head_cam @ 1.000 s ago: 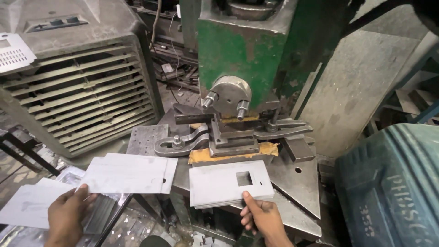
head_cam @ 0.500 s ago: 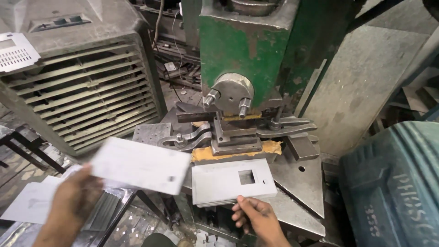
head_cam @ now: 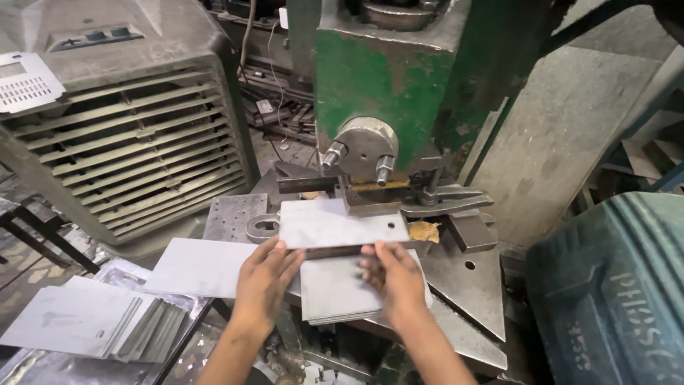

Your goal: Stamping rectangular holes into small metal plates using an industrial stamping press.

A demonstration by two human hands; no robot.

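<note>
Both hands are on one flat grey metal sheet (head_cam: 342, 224), and it sits level on the tooling of the green press (head_cam: 399, 71), just under the round ram head (head_cam: 365, 146). The left hand (head_cam: 265, 281) pinches the sheet's near edge toward its left end, fingers lying flat on top; the thumb is out of sight, presumably beneath. The right hand (head_cam: 395, 278) grips the same near edge further right, fingertips curled over the top face, close to the small punched hole (head_cam: 391, 224) at that end. A grip at each end looks like the way to keep the blank square and steady against the clamp bars (head_cam: 442, 203) beyond the fingers, while the hands themselves stay on the near side, clear of the ram. Directly below the knuckles lies a stack of similar plates (head_cam: 335, 296) on the press bed. Out past the left wrist, more loose sheets (head_cam: 199, 267) and a pile of blanks (head_cam: 78, 321) lie within easy reach, and a louvred grey cabinet (head_cam: 135, 157) stands further off on that side.
</note>
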